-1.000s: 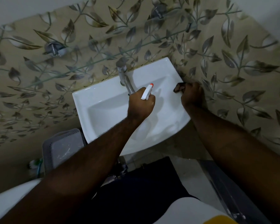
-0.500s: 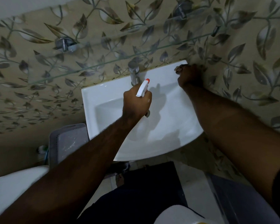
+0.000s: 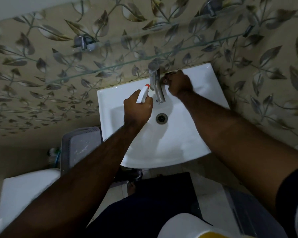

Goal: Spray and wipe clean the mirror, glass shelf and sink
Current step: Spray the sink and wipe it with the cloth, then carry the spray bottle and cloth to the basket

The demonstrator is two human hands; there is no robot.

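Presently I work at the back ledge of the white sink (image 3: 193, 134). My left hand (image 3: 138, 110) is clenched around a white spray bottle (image 3: 142, 95), its orange-tipped nozzle aimed toward the base of the chrome tap (image 3: 156, 85); holding it over the basin probably keeps any drip inside the bowl. My right hand (image 3: 178, 83) is closed into a fist just beside the tap on the ledge, something dark showing at the fingertips (image 3: 166, 81); I judge it to be a wiping cloth, though too little shows to be sure. The fist presses where the ledge meets the leaf-patterned tiled wall (image 3: 265, 74), a seam likely to collect grime. The tap stands between my two hands and blocks a straight sweep along the ledge. The glass shelf (image 3: 110, 68) overhangs the tap, its metal bracket (image 3: 83, 42) fixed to the wall. The drain (image 3: 161, 118) lies open below. A grey perforated bin (image 3: 79, 146) stands left of the sink. No mirror is in view.
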